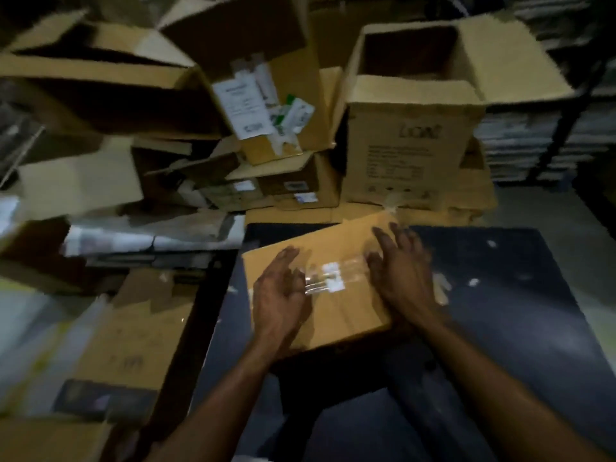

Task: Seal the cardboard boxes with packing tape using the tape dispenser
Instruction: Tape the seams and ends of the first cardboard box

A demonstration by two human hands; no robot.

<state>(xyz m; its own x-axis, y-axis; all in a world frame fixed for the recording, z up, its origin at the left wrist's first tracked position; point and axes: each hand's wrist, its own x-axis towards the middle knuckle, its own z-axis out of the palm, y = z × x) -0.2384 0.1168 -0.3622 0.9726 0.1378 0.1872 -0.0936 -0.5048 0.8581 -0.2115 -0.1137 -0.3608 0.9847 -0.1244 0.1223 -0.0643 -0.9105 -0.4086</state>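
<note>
Both bare forearms reach forward from the bottom of the view, angled in toward each other. The left hand [280,295] lies with its back to the camera, fingers [289,258] straight and close together, pointing up and away, the palm turned inward toward the other hand. The right hand [401,278] mirrors it a little farther forward, its fingers [383,236] extended and slightly spread, the wrist straight in line with the forearm, both hands blurred at the edges.
</note>
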